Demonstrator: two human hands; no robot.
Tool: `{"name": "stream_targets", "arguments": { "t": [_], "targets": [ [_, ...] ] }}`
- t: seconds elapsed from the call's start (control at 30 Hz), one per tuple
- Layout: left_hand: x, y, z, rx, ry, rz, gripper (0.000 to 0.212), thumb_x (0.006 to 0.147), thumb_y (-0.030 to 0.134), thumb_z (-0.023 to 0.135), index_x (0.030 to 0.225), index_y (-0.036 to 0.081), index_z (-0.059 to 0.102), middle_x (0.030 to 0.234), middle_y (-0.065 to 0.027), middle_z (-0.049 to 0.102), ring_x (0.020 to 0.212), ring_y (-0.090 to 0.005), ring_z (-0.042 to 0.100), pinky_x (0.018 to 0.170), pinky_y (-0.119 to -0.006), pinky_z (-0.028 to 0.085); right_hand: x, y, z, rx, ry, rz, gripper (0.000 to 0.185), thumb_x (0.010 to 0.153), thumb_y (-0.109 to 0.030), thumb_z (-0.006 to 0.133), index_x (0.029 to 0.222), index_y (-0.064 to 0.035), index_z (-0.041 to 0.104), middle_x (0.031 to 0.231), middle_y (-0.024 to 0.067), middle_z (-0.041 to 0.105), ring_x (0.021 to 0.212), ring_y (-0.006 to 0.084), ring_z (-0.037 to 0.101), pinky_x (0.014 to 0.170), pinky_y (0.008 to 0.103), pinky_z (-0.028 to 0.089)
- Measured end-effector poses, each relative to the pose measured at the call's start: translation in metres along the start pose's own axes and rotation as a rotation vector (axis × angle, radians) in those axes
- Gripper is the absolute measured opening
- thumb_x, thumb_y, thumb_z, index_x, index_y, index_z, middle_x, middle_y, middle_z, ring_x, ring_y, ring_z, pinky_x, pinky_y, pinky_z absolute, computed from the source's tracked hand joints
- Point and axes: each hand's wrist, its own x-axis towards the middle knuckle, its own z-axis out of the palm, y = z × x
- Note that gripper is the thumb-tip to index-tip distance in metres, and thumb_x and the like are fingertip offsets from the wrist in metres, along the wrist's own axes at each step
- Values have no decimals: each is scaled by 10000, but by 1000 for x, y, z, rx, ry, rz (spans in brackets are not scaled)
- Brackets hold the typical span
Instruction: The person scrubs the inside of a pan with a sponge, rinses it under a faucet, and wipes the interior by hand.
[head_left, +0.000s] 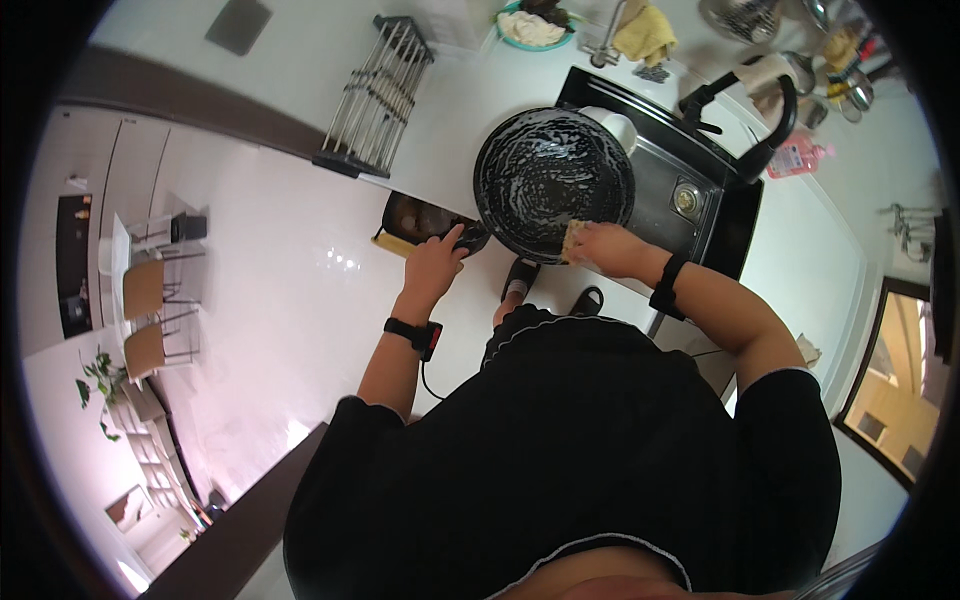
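Observation:
A large black pan (555, 187), streaked with white suds, is held over the left part of the sink (664, 217) and the counter edge. My left hand (436, 264) grips its black handle (472, 237), with the index finger stretched along it. In my right hand (611, 250) is a tan scrubbing sponge (573, 240), pressed to the pan's near inner rim. Behind the pan, a white vessel (615, 129) shows only in part; the pan hides the rest of it.
A black faucet (772, 131) arches at the sink's back right, beside a pink soap bottle (795, 157). Left on the counter stands a metal-barred rack (379, 97). Below the counter edge is an open bin (397, 217). A teal bowl (536, 34) and yellow cloth (645, 34) are farther back.

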Motion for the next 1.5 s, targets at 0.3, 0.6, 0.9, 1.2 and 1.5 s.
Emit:
{"name": "stream_targets", "arguments": {
  "t": [0.3, 0.6, 0.9, 1.2, 1.5],
  "targets": [
    [5, -5, 13, -115, 110, 104, 424, 931, 238, 640, 1314, 65, 585, 1035, -171, 631, 899, -392, 631, 776, -489, 510, -26, 75, -3, -391, 231, 333, 185, 863, -107, 575, 1004, -118, 694, 1112, 91, 593, 1116, 300, 596, 915, 420, 517],
    [6, -15, 12, -222, 62, 128, 424, 917, 209, 651, 1305, 59, 572, 1009, -173, 613, 887, -402, 628, 742, -505, 501, 23, 122, -36, -373, 252, 559, 239, 908, -120, 550, 1117, -144, 664, 1233, 148, 586, 1189, 335, 600, 932, 413, 540],
    [13, -25, -8, -308, -75, 144, 460, 924, 206, 627, 1352, 67, 530, 1018, -177, 619, 920, -403, 619, 758, -490, 496, 147, 130, -75, -275, 399, 389, 277, 880, -92, 561, 1147, -115, 632, 1286, 137, 559, 1202, 333, 564, 998, 422, 477],
    [25, -29, -14, -271, -176, 194, 483, 947, 238, 614, 1382, 63, 496, 1044, -178, 623, 938, -399, 628, 762, -486, 512, 196, 39, 9, 225, 243, -37, 195, 880, -60, 549, 1052, -106, 630, 1063, 139, 599, 981, 354, 625, 856, 445, 516],
    [22, -39, -3, -253, -289, 212, 551, 991, 301, 572, 1471, 97, 397, 1046, -188, 639, 913, -402, 639, 741, -488, 520, 60, 73, 1, -112, -373, 172, 133, 817, -183, 651, 925, -108, 667, 1082, 125, 617, 1001, 335, 636, 855, 427, 526]
  ]
}}
